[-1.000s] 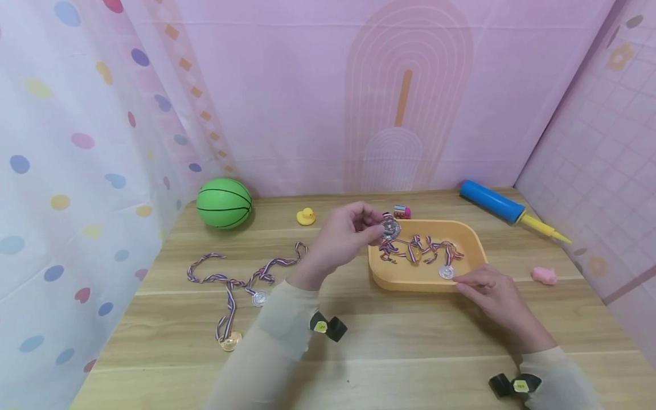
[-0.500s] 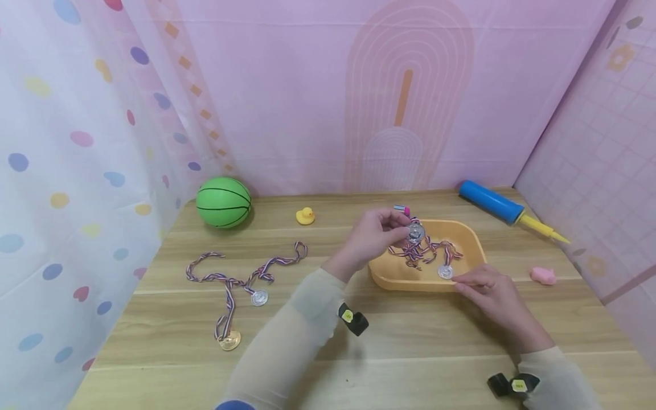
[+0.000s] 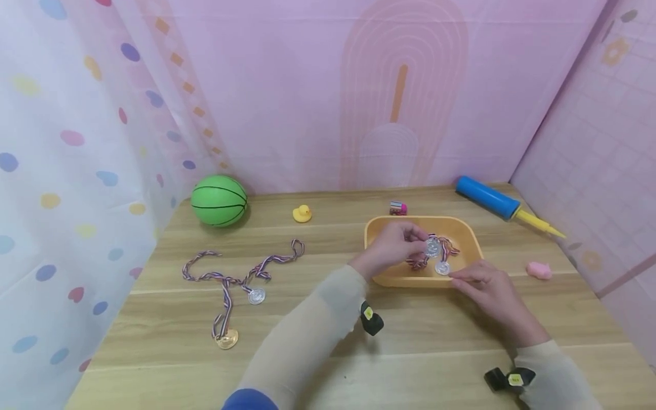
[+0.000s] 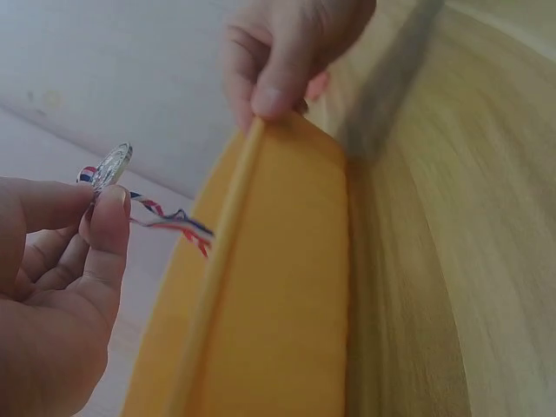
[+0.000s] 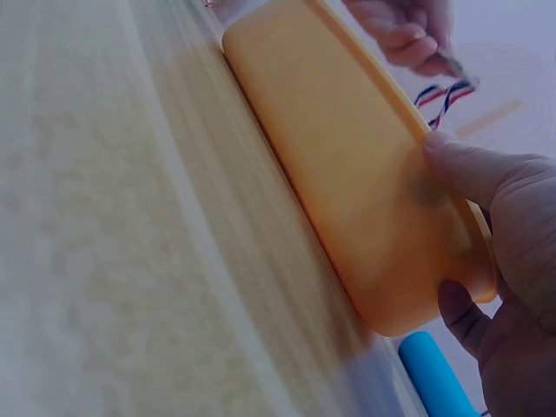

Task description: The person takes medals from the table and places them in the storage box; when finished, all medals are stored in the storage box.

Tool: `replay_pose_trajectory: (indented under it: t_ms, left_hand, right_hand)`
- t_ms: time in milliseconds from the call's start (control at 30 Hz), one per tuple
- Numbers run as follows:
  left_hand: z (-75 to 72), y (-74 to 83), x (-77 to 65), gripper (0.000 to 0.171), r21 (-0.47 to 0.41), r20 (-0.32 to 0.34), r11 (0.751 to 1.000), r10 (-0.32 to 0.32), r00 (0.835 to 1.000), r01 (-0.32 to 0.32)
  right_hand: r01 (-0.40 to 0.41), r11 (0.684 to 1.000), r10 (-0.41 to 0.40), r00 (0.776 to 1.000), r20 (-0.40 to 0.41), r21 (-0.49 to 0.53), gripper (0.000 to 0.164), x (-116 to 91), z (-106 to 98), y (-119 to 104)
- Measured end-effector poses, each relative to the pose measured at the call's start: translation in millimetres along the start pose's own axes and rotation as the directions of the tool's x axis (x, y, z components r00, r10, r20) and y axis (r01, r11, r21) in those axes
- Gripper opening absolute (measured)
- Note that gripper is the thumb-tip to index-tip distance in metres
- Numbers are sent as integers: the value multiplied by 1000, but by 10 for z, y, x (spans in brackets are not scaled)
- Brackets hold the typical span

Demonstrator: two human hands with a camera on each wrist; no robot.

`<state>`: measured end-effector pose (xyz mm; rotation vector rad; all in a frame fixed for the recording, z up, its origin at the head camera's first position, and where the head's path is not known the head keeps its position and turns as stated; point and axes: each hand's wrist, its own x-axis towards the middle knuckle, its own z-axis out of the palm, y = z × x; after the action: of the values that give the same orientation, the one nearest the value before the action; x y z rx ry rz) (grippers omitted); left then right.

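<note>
With thumb and fingertips my left hand pinches a silver medal over the orange plastic basin. In the left wrist view, the medal is seen nearly edge-on, its striped ribbon trailing down past the basin rim. My right hand grips the front right rim of the basin, thumb on the outside wall in the right wrist view. Inside the basin lies another silver medal with red, white and blue ribbons. The left hand covers part of the ribbons there.
Left on the wooden table lie a silver medal and a gold medal with tangled ribbons. Toward the back are a green ball, a yellow duck, a small pink-ended toy and a blue pump. A pink toy sits right.
My left hand has moved right and slightly down with the silver medal, from the basin's left side to above its middle. The right hand stays on the rim.
</note>
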<state>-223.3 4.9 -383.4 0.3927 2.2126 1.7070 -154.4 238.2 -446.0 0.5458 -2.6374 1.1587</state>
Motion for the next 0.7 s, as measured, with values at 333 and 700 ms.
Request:
replay_pose_trajectory:
  t_ms: [333,700]
  left_hand:
    - [64,-156,154,2,139,42,989,-58,997,52]
    - [129,-304,187,5,300,-24,934,-194,981,193]
  right_hand:
    - [-24,1000,24,1000,6,-3,11,30,-9,9]
    - [-6,1000,6,1000,-12,1,11,16,8,22]
